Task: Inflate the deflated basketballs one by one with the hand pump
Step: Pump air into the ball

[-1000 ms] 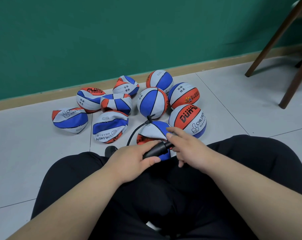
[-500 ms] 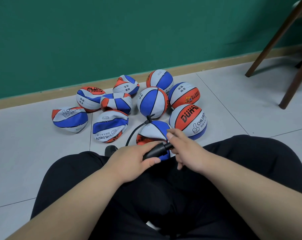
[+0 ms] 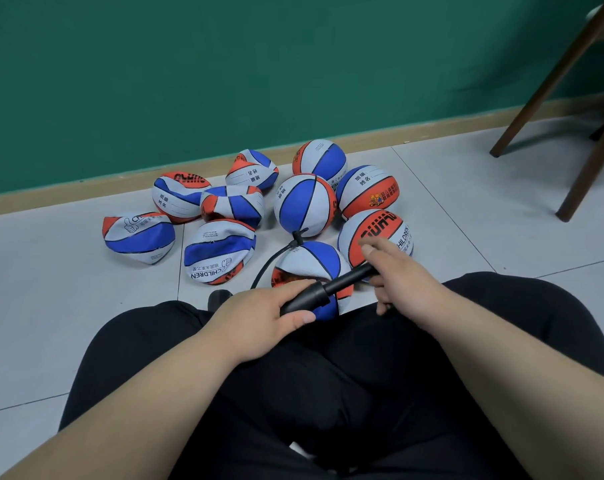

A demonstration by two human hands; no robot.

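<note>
A black hand pump point(image 3: 323, 292) lies across my lap. My left hand point(image 3: 259, 315) grips its barrel. My right hand point(image 3: 396, 275) grips the handle end, with the piston rod drawn out between the hands. A thin black hose point(image 3: 271, 261) runs from the pump to the top of a red, white and blue basketball point(image 3: 309, 263) between my knees, partly hidden by the pump and hands. Several crumpled, deflated balls point(image 3: 217, 251) lie to the left; round, firm ones point(image 3: 305, 204) sit to the right.
The balls cluster on a grey tiled floor point(image 3: 467, 216) near a green wall point(image 3: 224, 81) with a tan skirting. Dark wooden chair legs point(image 3: 550, 84) stand at the right. My black trouser legs point(image 3: 328, 375) fill the foreground.
My right hand has moved right and away from the left hand, pulling the pump handle out and exposing more of the rod. The left hand stays on the barrel.
</note>
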